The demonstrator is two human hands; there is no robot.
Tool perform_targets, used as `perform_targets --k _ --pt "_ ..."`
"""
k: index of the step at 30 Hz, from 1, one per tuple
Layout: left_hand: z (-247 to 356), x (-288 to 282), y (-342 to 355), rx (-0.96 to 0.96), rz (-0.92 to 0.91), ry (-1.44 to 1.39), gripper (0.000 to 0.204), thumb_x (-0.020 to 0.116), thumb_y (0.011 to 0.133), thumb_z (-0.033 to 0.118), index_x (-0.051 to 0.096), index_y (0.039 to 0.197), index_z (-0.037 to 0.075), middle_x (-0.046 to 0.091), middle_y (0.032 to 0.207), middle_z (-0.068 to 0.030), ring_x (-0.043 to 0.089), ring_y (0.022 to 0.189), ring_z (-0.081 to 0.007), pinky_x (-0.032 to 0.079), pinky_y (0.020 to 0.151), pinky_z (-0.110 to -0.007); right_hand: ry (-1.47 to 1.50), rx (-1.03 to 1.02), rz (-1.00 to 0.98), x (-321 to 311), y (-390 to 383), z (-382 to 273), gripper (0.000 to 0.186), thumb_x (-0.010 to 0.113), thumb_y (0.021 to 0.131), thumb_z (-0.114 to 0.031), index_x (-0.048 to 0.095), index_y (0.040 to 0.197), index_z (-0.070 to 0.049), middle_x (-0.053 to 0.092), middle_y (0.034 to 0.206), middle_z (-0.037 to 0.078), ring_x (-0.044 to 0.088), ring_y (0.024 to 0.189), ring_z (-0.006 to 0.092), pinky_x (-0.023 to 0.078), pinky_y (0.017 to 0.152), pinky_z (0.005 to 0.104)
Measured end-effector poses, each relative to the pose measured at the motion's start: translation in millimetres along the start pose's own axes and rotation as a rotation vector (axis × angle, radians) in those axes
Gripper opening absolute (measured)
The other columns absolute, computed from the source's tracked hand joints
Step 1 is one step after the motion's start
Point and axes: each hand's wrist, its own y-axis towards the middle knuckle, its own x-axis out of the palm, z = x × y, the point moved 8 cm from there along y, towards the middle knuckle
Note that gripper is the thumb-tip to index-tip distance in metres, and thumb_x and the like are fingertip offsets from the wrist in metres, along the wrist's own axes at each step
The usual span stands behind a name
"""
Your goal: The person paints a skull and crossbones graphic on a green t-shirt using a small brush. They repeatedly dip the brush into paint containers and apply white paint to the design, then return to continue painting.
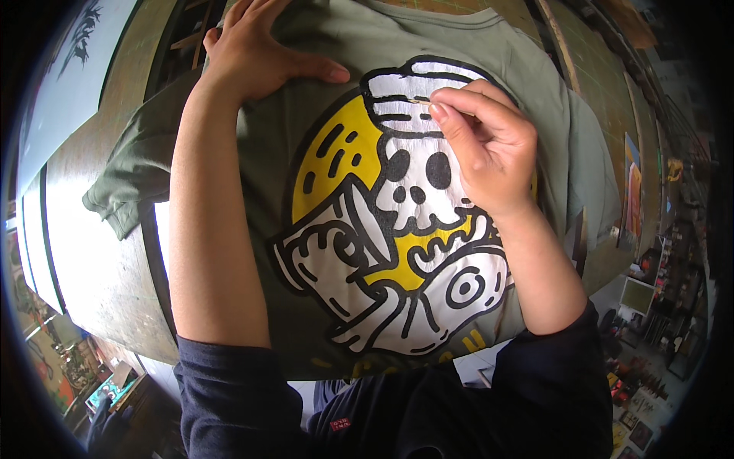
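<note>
An olive-green T-shirt (550, 115) lies spread in front of me, its neckline at the far side. Its large print (424, 180) is a white skull in a cap, with yellow areas and thick black outlines. My left hand (256, 46) presses on the upper left of the shirt, fingers spread and thumb pointing toward the cap. Over the printed cap, my right hand (493, 141) pinches a thin light-coloured stick (419, 101) between thumb and forefinger. The stick's tip is at the cap's black lines; whether it touches the fabric I cannot tell.
Under the shirt is a long worn work table (84, 229), with strong light on its left part. A pale panel with a dark print (69, 69) lies at the far left. Shelves and several small items (638, 390) crowd the right, beyond the table's edge.
</note>
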Motion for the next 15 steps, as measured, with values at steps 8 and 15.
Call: perform_targets --k 8,15 --pt "-6.5 2.6 -1.3 0.127 0.182 0.016 0.111 0.083 0.042 0.057 0.042 0.137 0.020 0.038 0.143 -0.0057 0.025 0.138 -0.0211 0.014 0.112 -0.044 0.085 0.252 0.188 -43.2 -4.5 21.5 0.011 0.063 0.087 -0.006 0.065 0.092 0.003 0.061 0.078 0.001 0.054 0.071 0.0059 0.043 0.068 0.0190" --pt "-6.5 1.4 -1.3 0.132 0.196 0.013 0.117 0.082 0.034 0.063 0.046 0.135 0.017 0.040 0.141 -0.0042 0.026 0.137 -0.0201 0.016 0.110 -0.048 0.088 0.286 0.079 -31.2 -4.5 25.8 0.013 0.059 0.090 -0.009 0.064 0.096 0.001 0.060 0.074 0.000 0.052 0.067 0.0060 0.044 0.063 0.0202"
